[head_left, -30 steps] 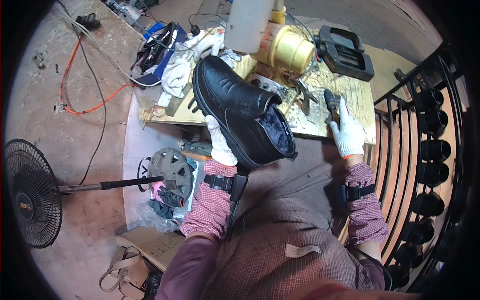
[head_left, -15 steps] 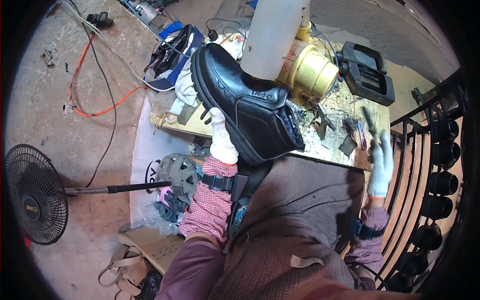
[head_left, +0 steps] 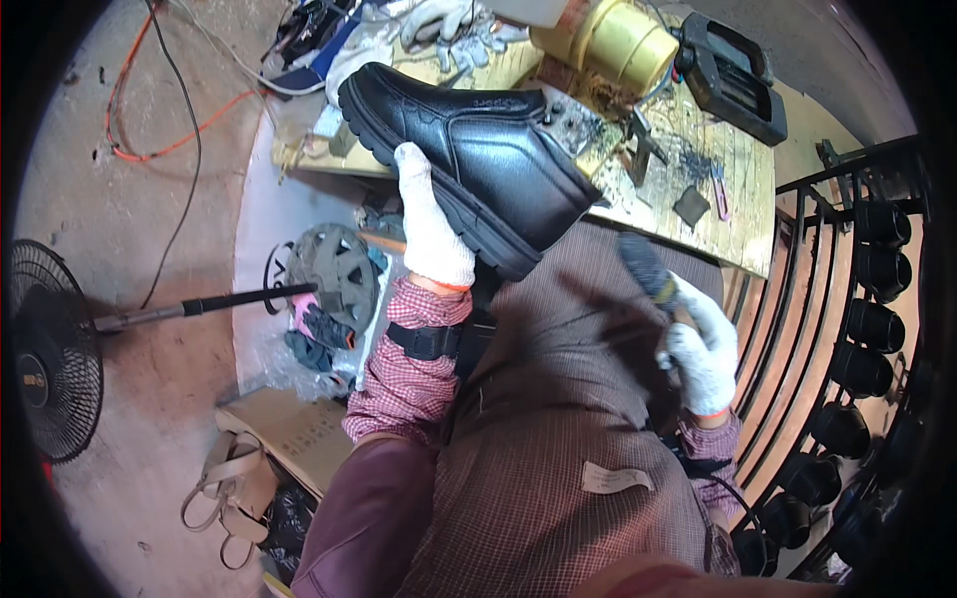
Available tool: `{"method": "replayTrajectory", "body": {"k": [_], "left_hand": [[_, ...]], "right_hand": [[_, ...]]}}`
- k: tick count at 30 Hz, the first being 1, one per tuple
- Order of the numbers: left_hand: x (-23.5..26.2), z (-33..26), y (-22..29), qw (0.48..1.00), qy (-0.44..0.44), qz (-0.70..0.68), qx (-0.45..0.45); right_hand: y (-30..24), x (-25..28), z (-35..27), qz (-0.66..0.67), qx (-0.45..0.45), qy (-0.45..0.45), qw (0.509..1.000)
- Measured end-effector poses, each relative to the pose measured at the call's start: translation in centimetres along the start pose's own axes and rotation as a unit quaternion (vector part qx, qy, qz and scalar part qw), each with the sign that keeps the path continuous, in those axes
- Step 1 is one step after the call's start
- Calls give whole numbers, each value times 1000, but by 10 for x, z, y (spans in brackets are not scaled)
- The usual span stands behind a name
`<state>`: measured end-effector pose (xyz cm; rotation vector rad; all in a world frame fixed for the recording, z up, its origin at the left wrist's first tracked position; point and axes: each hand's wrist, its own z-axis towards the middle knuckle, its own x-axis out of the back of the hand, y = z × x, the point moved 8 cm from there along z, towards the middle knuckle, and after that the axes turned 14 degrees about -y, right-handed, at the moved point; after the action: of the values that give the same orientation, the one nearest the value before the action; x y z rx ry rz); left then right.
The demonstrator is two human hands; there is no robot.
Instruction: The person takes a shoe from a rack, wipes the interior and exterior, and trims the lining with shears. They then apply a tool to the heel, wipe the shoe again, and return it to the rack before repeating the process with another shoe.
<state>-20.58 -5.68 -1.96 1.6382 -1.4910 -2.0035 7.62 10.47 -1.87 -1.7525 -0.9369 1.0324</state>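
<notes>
My left hand (head_left: 434,229), in a white knitted glove, grips a black leather ankle shoe (head_left: 498,154) by its thick ridged sole. The shoe lies tilted on its side in the air, toe to the far left, over the near edge of the workbench (head_left: 743,234). My right hand (head_left: 703,349), gloved too, is closed round the handle of a dark-headed brush (head_left: 648,267) with a yellowish band. The brush is apart from the shoe, to the right of its heel, and slightly blurred. Below both hands spreads a brown checked apron (head_left: 558,399).
On the bench stand a yellow cylinder (head_left: 623,45) and a black metal fixture (head_left: 733,80); pincers (head_left: 643,145) and a dark square pad (head_left: 690,207) lie there. A rack of black shoes (head_left: 867,319) stands right. At left are a fan (head_left: 55,349), a carton (head_left: 299,424) and cables.
My right hand has come left and nearer to me with the brush, now raised beside the shoe. My left hand has turned the shoe flatter and moved it slightly left. The view has shifted.
</notes>
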Motion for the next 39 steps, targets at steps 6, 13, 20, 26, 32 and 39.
{"method": "replayTrajectory", "body": {"k": [6, 13, 20, 26, 32, 39], "left_hand": [[-3, -34, -34, 989, 50, -122, 61], [5, -39, -26, 992, 69, -98, 46], [7, -10, 4, 997, 43, -26, -50], [13, 51, 18, 992, 90, 53, -74], [-38, 86, 43, 969, 93, 176, -144], [-30, 121, 48, 957, 110, 236, -131]], "right_hand": [[-55, -83, 34, -563, 191, 0, 804], [-55, -85, 17, -565, 188, -8, 803], [-45, -34, 15, -556, 182, 46, 810], [-38, 104, 61, -536, 26, 293, 791], [-49, 79, 53, -600, 168, 201, 756], [-36, 24, 7, -555, 149, 147, 805]]}}
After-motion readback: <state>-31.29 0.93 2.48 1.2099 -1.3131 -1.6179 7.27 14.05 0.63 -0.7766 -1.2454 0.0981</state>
